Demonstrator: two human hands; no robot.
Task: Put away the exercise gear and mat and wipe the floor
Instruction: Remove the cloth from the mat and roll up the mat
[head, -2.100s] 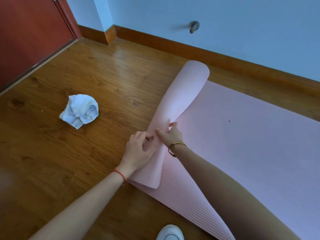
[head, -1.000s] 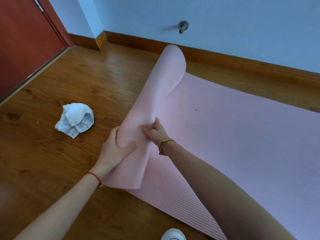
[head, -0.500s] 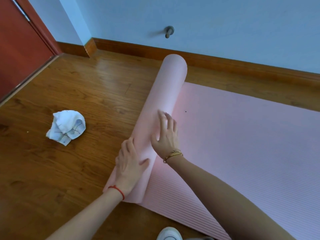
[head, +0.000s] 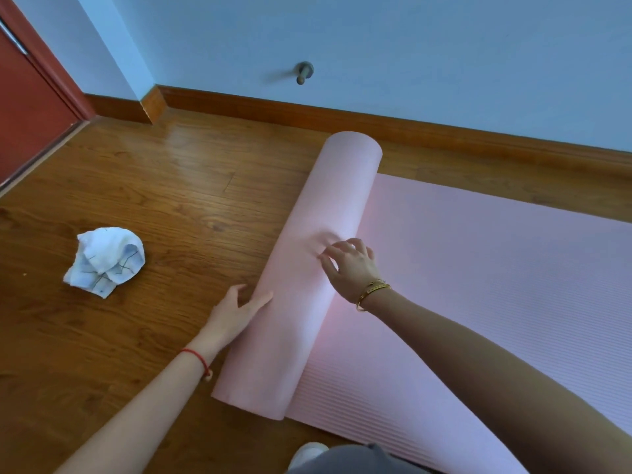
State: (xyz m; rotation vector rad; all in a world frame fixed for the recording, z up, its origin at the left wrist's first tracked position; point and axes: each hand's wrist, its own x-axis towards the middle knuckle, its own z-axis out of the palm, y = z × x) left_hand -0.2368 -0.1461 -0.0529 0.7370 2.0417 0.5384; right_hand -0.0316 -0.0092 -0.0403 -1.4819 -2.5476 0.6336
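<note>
A pink exercise mat lies on the wooden floor, its left end wound into a loose roll. My left hand rests flat against the roll's left side, fingers straight and thumb on the roll. My right hand presses down on top of the roll with bent fingertips, denting the foam. A crumpled white cloth lies on the floor left of the roll, apart from both hands.
A blue wall with a brown baseboard runs close behind the mat, with a door stopper sticking out of it. A red door stands at the far left. My shoe tip shows at the bottom edge.
The lifted mat end has been laid down into a roll. My left hand slid from on top to the roll's left side. My right hand moved further along the top of the roll.
</note>
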